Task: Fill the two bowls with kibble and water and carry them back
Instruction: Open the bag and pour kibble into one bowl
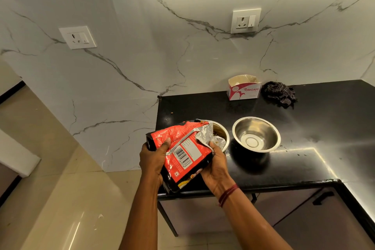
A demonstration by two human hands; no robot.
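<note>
A red and black kibble bag (182, 152) with a torn silver mouth is tilted over the left steel bowl (222, 131), hiding most of it; some kibble shows inside. My left hand (153, 157) grips the bag's left side. My right hand (216, 163) holds its right edge near the foil opening. A second steel bowl (256, 134) stands empty just to the right on the black counter (294, 164).
An open Origami carton (243, 87) and a dark crumpled cloth (279, 93) sit at the back of the counter against the marble wall. Two wall sockets (245, 20) are above. A stray kibble piece (171, 112) lies near the counter's left edge. Tiled floor lies to the left.
</note>
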